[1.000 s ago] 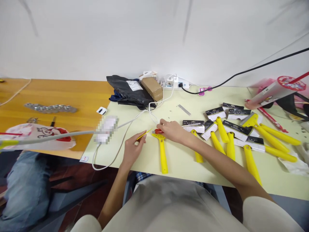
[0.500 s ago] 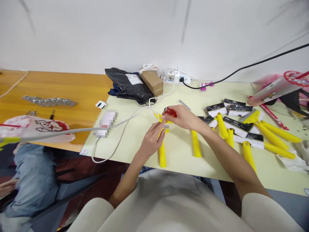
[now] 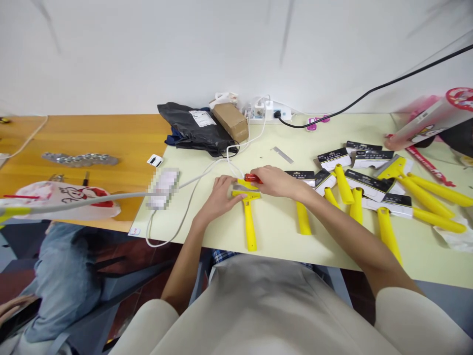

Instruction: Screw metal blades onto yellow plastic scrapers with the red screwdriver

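A yellow scraper (image 3: pixel 250 222) lies on the table before me, its handle toward my body. At its head, my left hand (image 3: pixel 218 201) grips the left end between thumb and fingers. A metal blade (image 3: pixel 242 188) shows across that head, beside a yellow head piece partly hidden by my hands. My right hand (image 3: pixel 275 181) is closed round a red-handled screwdriver (image 3: pixel 253 178), held over the right side of the scraper head. The screwdriver's tip cannot be made out. Beyond my right hand lies a loose flat blade (image 3: pixel 283 155).
Several yellow scrapers (image 3: pixel 393 236) and black-and-white packages (image 3: pixel 365 185) cover the right side. A white cable (image 3: pixel 199 178) crosses the left part, near a blurred pale object (image 3: pixel 163 188). Behind are a black bag (image 3: pixel 199 130), a cardboard box (image 3: pixel 231 121) and a power strip (image 3: pixel 254 116). Another person (image 3: pixel 66 281) sits left.
My left hand has moved left and down from the screwdriver to the left end of the scraper head. The screwdriver has tipped lower in my right hand, and the blade shows more.
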{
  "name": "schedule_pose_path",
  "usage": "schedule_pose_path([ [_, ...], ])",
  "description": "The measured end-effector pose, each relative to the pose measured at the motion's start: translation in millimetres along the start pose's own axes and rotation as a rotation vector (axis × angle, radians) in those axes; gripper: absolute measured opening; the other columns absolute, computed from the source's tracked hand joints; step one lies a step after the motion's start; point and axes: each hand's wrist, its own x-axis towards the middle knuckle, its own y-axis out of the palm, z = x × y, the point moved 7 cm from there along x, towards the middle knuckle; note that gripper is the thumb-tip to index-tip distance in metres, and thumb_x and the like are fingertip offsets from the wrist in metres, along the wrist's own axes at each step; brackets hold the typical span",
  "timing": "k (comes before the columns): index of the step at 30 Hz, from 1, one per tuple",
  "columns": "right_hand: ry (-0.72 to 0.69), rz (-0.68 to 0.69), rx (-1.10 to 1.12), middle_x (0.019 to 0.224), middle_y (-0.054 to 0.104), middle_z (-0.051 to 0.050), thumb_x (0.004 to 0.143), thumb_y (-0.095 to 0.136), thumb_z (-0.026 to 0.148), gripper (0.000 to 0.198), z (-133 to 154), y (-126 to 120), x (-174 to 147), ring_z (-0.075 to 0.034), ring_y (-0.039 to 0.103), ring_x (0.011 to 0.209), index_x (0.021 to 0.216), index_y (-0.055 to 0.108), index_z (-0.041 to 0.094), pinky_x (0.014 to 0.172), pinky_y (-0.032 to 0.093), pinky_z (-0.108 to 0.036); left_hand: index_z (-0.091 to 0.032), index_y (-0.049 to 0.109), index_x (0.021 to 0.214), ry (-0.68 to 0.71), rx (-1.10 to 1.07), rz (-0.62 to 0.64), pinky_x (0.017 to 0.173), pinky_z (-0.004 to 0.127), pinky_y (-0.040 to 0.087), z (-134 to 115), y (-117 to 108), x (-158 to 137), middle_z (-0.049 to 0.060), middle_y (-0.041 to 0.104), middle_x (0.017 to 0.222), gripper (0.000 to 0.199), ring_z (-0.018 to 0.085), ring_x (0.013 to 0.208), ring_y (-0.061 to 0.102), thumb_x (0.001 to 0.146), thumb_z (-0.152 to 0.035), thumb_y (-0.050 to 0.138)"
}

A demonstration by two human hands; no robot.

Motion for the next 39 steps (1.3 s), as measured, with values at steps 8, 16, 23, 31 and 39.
schedule_pose_path([
  [8, 0.042, -0.005, -0.062, 0.101, 0.078, -0.016, 0.103, 0.053, 0.029, 0.021, 3.3, -12.5, -8.4, -0.023, 0.066, 0.082, 0.104, 0.07, 0.016, 0.065, 0.027, -0.033, -0.021, 0.075, 0.095, -0.009, -0.037, 0.283, 0.107, 0.048, 0.049, 13.2, 2.9, 44.6, 0.011, 0.068, 0.107, 0.022, 0.032, 0.11, 0.062, 0.092, -0.043, 0.073],
  [16, 0.01, -0.07, -0.074, 0.105, 0.074, -0.015, 0.105, 0.05, 0.029, 0.021, 6.4, -15.6, -13.8, -0.021, 0.064, 0.08, 0.096, 0.065, 0.016, 0.063, 0.027, -0.034, -0.017, 0.076, 0.097, -0.23, -0.207, 0.252, 0.074, 0.033, 0.053, 9.4, -14.9, 41.3, 0.006, 0.074, 0.088, 0.03, 0.021, 0.079, 0.066, 0.093, -0.046, 0.07],
  [23, -0.048, -0.083, -0.004, 0.108, 0.073, -0.014, 0.099, 0.054, 0.02, 0.012, 12.7, -12.7, -10.2, -0.02, 0.061, 0.078, 0.098, 0.065, 0.017, 0.065, 0.028, -0.033, -0.016, 0.079, 0.092, -0.33, -0.742, 0.319, 0.07, 0.034, 0.057, 11.4, -9.6, 27.8, 0.009, 0.078, 0.083, 0.041, 0.022, 0.074, 0.073, 0.075, -0.05, 0.092],
  [31, -0.078, -0.084, 0.182, 0.082, 0.07, -0.006, 0.101, 0.059, 0.035, 0.019, 11.3, -20.9, -12.0, -0.017, 0.054, 0.07, 0.092, 0.065, 0.02, 0.065, 0.027, -0.031, -0.016, 0.079, 0.102, -0.358, -0.984, 0.05, 0.084, 0.038, 0.062, -0.3, -22.1, 17.9, 0.009, 0.082, 0.094, 0.039, 0.022, 0.084, 0.078, 0.073, -0.037, 0.096],
  [39, -0.105, -0.085, 0.252, 0.082, 0.069, -0.004, 0.098, 0.065, 0.03, 0.014, 15.3, -23.3, -13.3, -0.017, 0.056, 0.072, 0.088, 0.063, 0.02, 0.067, 0.029, -0.03, -0.016, 0.082, 0.101, -0.432, -0.998, -0.259, 0.085, 0.036, 0.062, -10.2, -6.6, -6.3, 0.007, 0.082, 0.09, 0.034, 0.021, 0.083, 0.076, 0.084, -0.046, 0.088],
])
